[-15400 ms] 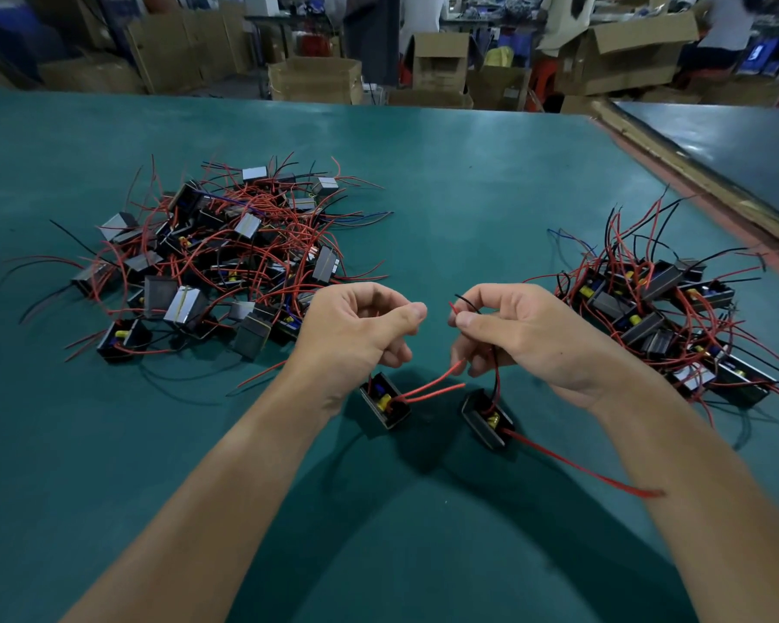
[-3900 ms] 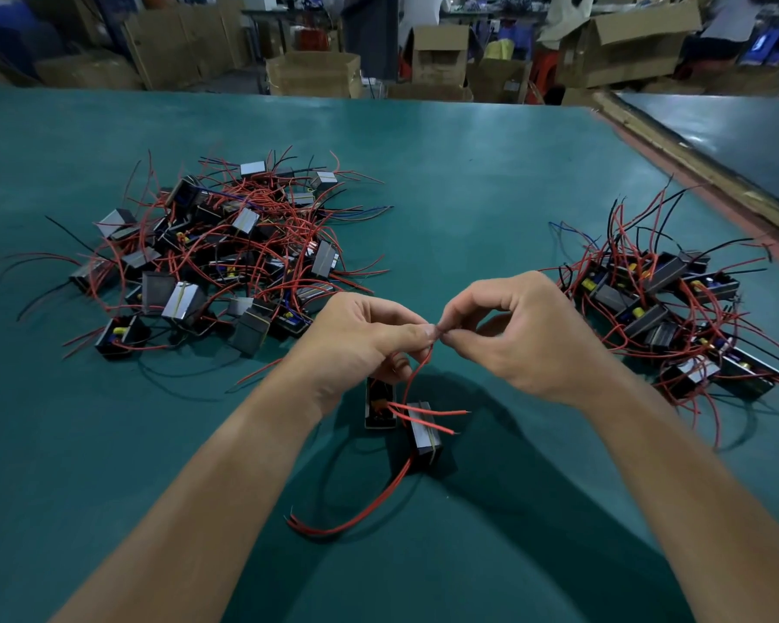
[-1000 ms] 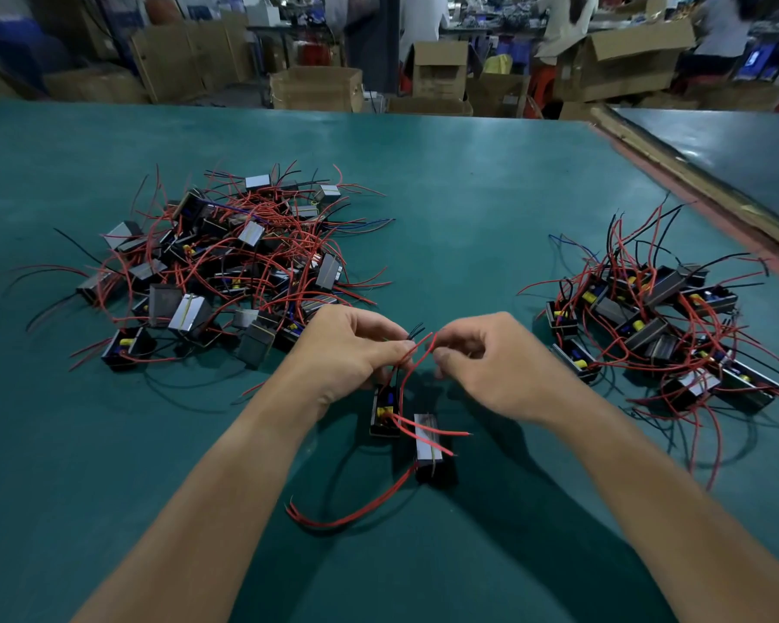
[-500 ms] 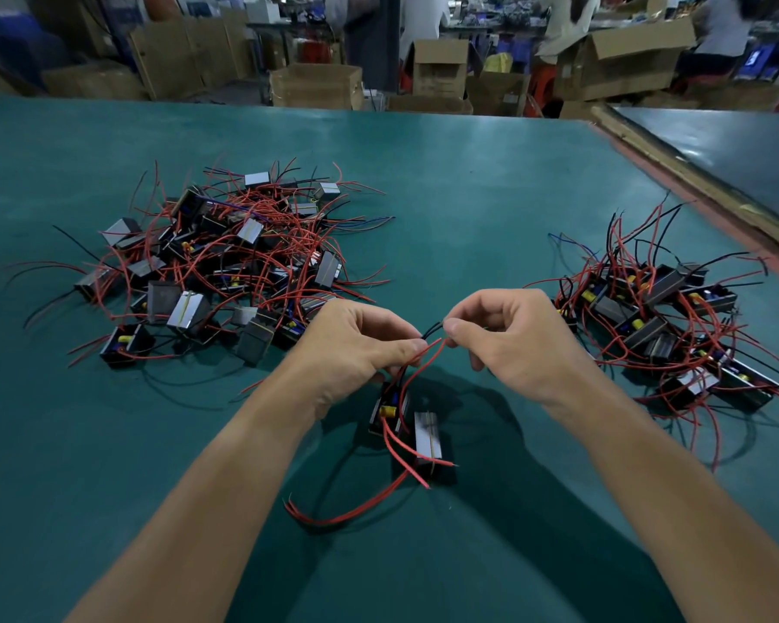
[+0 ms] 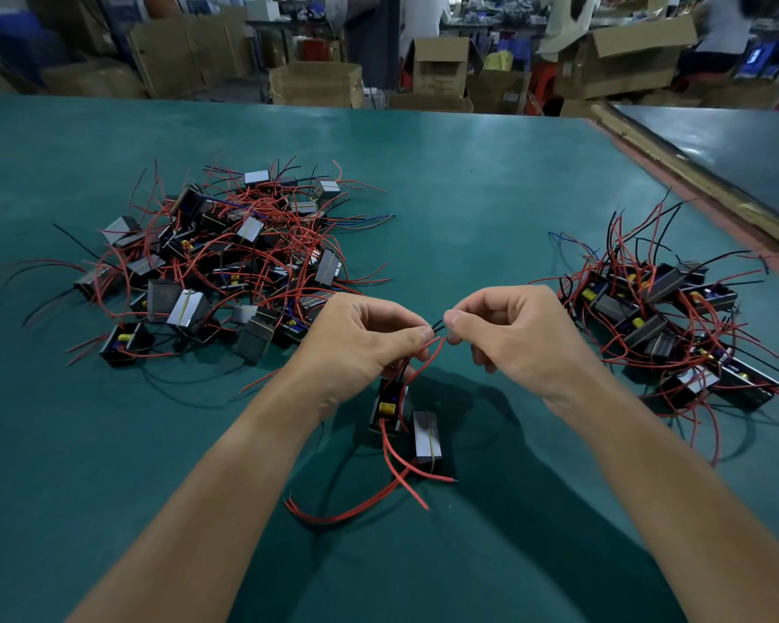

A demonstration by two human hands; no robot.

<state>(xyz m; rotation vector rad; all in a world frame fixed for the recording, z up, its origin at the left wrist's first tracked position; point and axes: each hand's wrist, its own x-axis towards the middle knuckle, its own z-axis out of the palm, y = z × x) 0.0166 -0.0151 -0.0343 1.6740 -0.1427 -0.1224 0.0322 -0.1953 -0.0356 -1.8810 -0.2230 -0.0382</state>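
Two small black modules lie on the green table below my hands: one with a yellow part facing up (image 5: 388, 407), one with a silver face (image 5: 426, 436). Red wires (image 5: 369, 501) trail from them toward me. My left hand (image 5: 360, 339) pinches a red wire and a black wire end that rise from the modules. My right hand (image 5: 513, 335) pinches the wire ends from the other side. The fingertips of both hands nearly meet above the modules.
A big heap of black modules with red wires (image 5: 217, 263) covers the table's left. A smaller heap (image 5: 666, 317) lies at the right, close to my right wrist. Cardboard boxes (image 5: 315, 83) and people stand beyond the far edge. A second table (image 5: 738, 146) adjoins at the right.
Both hands rose slightly and stay together at the wire ends; my right hand now pinches them close to my left thumb. The two modules and the heaps have not moved.
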